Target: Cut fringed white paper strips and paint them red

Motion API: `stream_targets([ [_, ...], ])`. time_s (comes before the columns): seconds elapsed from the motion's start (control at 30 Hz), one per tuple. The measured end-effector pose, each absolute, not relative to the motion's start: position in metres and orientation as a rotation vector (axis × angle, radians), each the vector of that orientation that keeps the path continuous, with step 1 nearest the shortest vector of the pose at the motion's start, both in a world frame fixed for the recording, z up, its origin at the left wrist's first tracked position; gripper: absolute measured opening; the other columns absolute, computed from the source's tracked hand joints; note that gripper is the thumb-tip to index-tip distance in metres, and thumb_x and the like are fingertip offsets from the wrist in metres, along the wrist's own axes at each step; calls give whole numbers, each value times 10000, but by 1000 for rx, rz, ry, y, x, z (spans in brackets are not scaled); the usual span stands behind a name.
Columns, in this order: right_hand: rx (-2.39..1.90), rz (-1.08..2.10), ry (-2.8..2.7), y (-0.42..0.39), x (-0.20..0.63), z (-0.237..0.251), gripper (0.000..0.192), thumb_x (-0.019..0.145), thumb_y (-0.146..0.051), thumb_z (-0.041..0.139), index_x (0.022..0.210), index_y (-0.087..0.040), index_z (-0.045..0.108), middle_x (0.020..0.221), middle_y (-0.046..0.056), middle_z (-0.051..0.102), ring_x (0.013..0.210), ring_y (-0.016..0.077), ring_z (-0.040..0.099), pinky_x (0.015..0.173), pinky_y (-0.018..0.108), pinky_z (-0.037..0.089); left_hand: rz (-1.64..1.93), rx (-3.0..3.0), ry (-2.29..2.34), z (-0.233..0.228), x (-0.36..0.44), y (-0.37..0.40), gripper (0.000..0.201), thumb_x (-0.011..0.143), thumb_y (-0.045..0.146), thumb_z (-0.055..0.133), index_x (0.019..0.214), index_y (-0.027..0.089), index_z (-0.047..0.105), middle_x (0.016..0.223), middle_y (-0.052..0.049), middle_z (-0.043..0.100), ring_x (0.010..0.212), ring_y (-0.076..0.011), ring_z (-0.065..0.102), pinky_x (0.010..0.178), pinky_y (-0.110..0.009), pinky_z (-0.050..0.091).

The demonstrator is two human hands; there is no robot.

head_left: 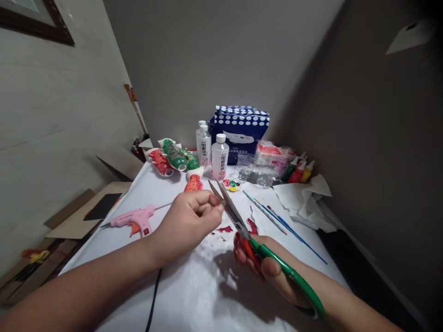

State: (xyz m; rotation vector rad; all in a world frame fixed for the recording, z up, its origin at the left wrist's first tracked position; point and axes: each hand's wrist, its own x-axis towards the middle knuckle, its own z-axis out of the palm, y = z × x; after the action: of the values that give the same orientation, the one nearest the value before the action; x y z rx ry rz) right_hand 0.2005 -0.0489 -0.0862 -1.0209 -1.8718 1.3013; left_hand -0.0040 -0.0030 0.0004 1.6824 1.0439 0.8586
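My right hand (273, 272) grips green-handled scissors (242, 221) with the blades open and pointing away and to the left. My left hand (190, 219) is closed, its fingertips pinching something small right at the blades; what it pinches is too small to make out. Red scraps (224, 229) lie on the white table cover (194, 290) just under the blades. My right fingers show red paint stains.
A pink glue gun (136, 218) lies at the left, its black cord running toward me. Behind stand three white bottles (219, 157), painted bottle pieces (175, 159), a paint palette (231, 185), brushes (277, 219), paint tubes (297, 171), crumpled tissue (304, 196) and a blue dotted pack (238, 129).
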Motion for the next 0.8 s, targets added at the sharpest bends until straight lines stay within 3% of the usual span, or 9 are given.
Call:
stream_targets([
  [0.3,-923,1271,-1759,-51,185,-94,753,739,-887,256,807,-177,498,678,-12,434,562,114,350,471,225,320,771,1636,1028,0,-1,-3,321,847,378,575,624,168,480,498,81,371,443,-52,263,401,-186,177],
  [0.8,-856,1395,-1677,-56,184,-87,751,678,-917,297,779,-192,465,669,-19,434,557,117,343,493,240,307,822,1648,1041,5,-4,-5,310,848,326,539,593,180,441,499,65,444,424,-60,397,407,-180,296],
])
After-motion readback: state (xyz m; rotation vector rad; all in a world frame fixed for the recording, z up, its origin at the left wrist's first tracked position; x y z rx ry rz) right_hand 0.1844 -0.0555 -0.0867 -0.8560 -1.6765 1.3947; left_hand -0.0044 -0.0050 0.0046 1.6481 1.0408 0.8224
